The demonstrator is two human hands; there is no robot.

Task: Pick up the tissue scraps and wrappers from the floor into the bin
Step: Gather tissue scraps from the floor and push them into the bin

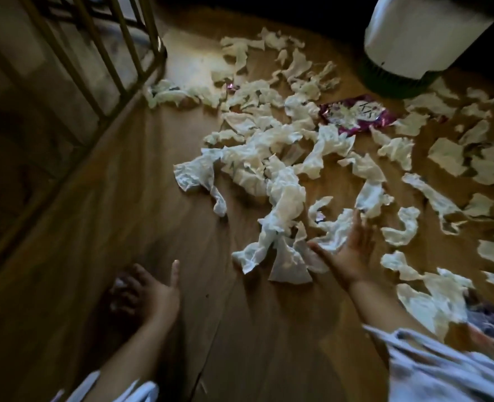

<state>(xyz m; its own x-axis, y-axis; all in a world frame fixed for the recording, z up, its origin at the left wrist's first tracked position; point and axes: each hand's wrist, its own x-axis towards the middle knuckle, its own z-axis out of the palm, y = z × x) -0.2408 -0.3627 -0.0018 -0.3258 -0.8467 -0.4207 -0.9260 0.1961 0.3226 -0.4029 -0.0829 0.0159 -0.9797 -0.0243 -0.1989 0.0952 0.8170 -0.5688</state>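
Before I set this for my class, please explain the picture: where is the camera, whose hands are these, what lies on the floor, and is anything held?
One picture, from a camera worn on a person's head, looking down. No machine: both bare hands are that person's. The wooden floor is strewn with torn white tissue scraps, a purple wrapper among them. A white bin stands far right, wooden bars left. The right hand is open, fingers straight, reaching at the scraps. The left hand lies in shadow, fingers curled; whether it holds anything is unclear.
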